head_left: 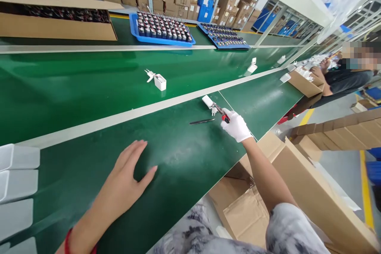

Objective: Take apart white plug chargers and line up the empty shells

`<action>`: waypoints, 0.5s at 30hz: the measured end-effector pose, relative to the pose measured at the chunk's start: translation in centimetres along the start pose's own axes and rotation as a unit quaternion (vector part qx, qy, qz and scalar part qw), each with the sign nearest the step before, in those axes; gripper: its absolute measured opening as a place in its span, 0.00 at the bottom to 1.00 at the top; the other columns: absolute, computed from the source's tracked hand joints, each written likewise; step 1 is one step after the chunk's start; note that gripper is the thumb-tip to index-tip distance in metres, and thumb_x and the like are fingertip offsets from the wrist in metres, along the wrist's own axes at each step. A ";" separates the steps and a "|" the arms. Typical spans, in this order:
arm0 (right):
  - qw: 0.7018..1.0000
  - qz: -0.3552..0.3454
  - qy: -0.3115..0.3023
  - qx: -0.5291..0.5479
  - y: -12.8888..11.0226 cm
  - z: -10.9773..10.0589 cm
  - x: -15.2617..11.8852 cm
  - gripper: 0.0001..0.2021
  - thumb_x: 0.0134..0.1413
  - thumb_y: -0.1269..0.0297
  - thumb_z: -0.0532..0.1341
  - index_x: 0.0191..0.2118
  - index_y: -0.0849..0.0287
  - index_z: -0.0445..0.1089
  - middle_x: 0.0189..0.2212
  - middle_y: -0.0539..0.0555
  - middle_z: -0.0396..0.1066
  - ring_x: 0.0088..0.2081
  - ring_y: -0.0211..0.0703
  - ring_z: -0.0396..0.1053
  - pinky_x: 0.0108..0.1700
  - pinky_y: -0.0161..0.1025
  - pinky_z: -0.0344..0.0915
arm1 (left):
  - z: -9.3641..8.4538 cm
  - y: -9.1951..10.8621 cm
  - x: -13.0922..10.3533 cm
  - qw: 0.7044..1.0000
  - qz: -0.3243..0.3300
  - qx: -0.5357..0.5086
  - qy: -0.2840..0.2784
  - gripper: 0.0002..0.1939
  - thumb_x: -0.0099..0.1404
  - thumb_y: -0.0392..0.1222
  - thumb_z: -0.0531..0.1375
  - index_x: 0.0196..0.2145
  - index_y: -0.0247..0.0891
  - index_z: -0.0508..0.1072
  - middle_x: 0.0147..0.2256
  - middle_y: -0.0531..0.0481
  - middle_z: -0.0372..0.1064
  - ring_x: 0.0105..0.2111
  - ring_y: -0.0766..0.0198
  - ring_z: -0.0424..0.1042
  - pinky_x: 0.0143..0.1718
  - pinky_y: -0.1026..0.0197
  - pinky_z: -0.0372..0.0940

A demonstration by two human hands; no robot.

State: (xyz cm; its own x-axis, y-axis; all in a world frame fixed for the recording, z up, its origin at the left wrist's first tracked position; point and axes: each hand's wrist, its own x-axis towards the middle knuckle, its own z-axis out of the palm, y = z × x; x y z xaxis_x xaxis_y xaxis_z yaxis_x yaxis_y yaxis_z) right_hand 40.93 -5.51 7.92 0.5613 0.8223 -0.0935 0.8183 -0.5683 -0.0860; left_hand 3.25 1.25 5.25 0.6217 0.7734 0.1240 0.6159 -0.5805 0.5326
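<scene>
Green bench (178, 178): pliers (220, 110) in right hand (237, 126), left hand (126, 178) well apart.

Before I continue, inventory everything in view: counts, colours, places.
Worktop: one, green, foreground.
Pliers: one, red-handled, right of centre.
Casing: one, white, at pliers' tips.
Plug piece: one, white, beside casing.
Thin tool: one, black, beside pliers.
Farther casings: several, white, beyond pliers.
Trays: two, blue, back.
Tubs: several, whitish, left edge.
Cardboard boxes: many, brown, back, right.
Bins: several, blue, back, right.
Co-worker: one, dark top, far right.
Left hand: one, bare, foreground left.
Right hand: one, white-gloved, holding pliers.
</scene>
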 end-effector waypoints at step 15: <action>0.500 0.123 -0.250 0.820 0.1 4.3 -9.1 0.11 0.43 0.66 0.70 0.28 0.62 0.67 0.33 0.58 0.78 0.29 0.43 0.75 0.36 0.41 0.73 | 6.3 9.6 21.1 0.943 0.220 0.182 -0.168 0.42 0.58 0.23 0.56 0.67 0.32 0.48 0.69 0.32 0.39 0.69 0.39 0.38 0.65 0.41 0.51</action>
State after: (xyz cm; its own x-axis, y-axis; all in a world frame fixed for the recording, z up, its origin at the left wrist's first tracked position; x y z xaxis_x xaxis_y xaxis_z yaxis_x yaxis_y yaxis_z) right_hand 35.41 -13.15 4.54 0.1842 0.8447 -0.5025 -0.7004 -0.2459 -0.6701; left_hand 25.33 10.41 7.67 0.9368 0.3478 -0.0381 0.3493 -0.9232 0.1603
